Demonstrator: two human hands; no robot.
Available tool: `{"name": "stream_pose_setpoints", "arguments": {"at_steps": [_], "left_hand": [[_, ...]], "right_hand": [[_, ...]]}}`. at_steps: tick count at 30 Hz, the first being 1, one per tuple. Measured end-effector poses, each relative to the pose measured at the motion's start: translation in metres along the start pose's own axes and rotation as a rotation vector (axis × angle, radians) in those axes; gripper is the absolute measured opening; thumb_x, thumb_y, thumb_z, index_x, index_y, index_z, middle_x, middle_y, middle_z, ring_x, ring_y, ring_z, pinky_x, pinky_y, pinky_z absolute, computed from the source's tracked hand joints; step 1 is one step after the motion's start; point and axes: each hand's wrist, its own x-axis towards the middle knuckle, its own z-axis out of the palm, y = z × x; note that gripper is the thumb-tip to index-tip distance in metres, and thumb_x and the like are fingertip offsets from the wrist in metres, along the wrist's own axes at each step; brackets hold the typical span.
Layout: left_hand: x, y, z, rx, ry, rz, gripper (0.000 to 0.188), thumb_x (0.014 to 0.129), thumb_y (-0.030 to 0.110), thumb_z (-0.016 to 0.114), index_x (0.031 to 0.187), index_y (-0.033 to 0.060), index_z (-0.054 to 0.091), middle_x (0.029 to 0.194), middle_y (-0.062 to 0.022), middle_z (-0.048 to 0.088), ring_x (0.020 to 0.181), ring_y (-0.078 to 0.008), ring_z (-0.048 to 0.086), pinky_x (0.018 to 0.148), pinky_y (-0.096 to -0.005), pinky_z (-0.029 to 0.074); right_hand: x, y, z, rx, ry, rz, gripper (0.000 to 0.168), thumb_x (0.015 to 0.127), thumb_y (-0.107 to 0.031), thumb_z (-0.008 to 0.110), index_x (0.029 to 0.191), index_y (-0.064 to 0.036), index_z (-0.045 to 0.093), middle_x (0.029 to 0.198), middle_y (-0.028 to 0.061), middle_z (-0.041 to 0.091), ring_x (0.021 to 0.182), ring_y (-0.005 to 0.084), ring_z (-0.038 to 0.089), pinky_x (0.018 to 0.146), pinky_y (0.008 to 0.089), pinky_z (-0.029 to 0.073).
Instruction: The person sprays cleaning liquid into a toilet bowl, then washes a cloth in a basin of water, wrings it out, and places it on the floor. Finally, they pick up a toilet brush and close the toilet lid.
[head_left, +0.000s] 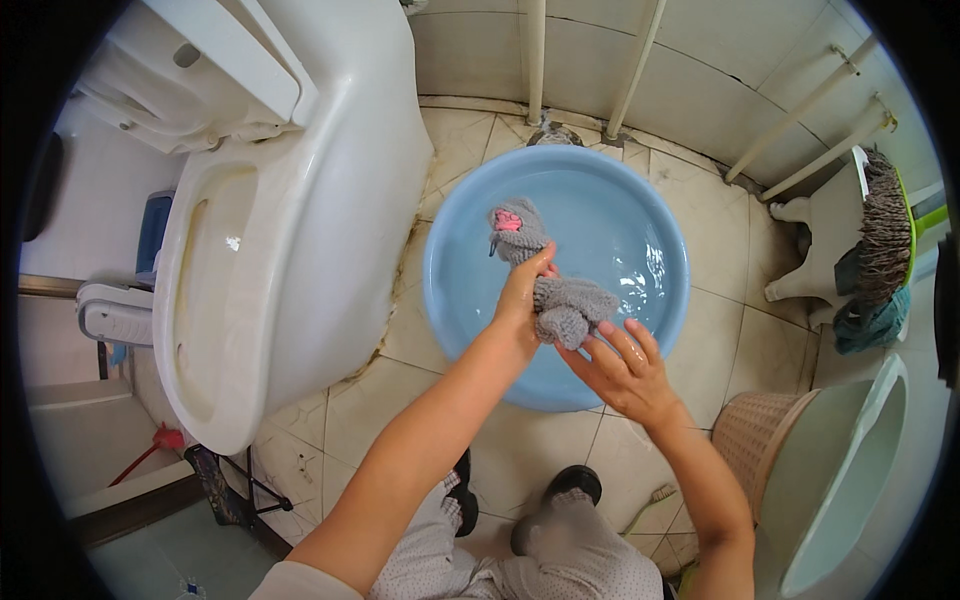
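A grey knitted item (576, 307), with a pink patch showing at its upper end, is gripped around its middle by my left hand (523, 296). Both of its ends stick out past the fist, above a round blue plastic basin (435, 281) that holds water. My right hand (619, 367) has its fingers spread at the lower right of the knit; the fingertips are beside or lightly touching it. Whether the knit is one piece or two cannot be told. Both hands look wet.
A white toilet (345, 217) stands left of the basin. At the right are a mop head (883, 225), a white stool (821, 217), a woven-pattern basket (757, 431) and a pale green tub (855, 465). A brush (651, 504) lies on the tiles near my feet. Pipes run along the wall.
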Motion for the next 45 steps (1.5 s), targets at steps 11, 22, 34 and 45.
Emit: {"name": "stream_pose_setpoints", "arguments": {"at_steps": [11,22,34,45], "left_hand": [[0.003,-0.03,-0.006,-0.007,0.012,-0.037,0.027,0.085,0.032,0.06,0.092,0.0092,0.046,0.084,-0.0037,0.051,0.072,-0.0142,0.052,0.063,-0.0299,0.046],[0.003,0.006,0.033,0.409,0.058,0.571,0.039,0.073,0.001,0.067,0.105,0.0032,0.045,0.084,-0.0067,0.055,0.061,-0.0121,0.051,0.052,-0.0291,0.045],[-0.037,0.041,0.04,0.485,-0.437,0.123,0.022,0.081,0.004,0.061,0.099,0.0006,0.049,0.066,-0.0056,0.053,0.05,-0.012,0.047,0.05,-0.028,0.043],[-0.11,0.058,0.06,0.242,-0.41,-0.316,0.035,0.072,0.004,0.069,0.101,0.0035,0.05,0.075,-0.0042,0.054,0.053,-0.0104,0.049,0.05,-0.0255,0.043]], "right_hand": [[0.05,0.021,-0.006,-0.055,-0.332,-0.208,0.035,0.071,-0.011,0.062,0.106,-0.014,0.059,0.107,0.0052,0.049,0.09,0.0188,0.054,0.07,0.0355,0.05],[0.035,0.009,0.054,0.796,-0.586,1.063,0.01,0.069,-0.008,0.066,0.076,-0.002,0.062,0.057,0.0092,0.06,0.05,0.0234,0.056,0.05,0.0381,0.044],[0.091,0.011,-0.011,2.316,-0.922,1.667,0.017,0.075,-0.01,0.066,0.077,-0.009,0.05,0.057,-0.0025,0.041,0.044,0.005,0.034,0.038,0.0207,0.02],[0.128,0.004,-0.07,2.886,-1.215,1.493,0.018,0.076,-0.009,0.064,0.074,-0.01,0.046,0.054,-0.0032,0.038,0.042,0.0041,0.031,0.036,0.02,0.018]]}}
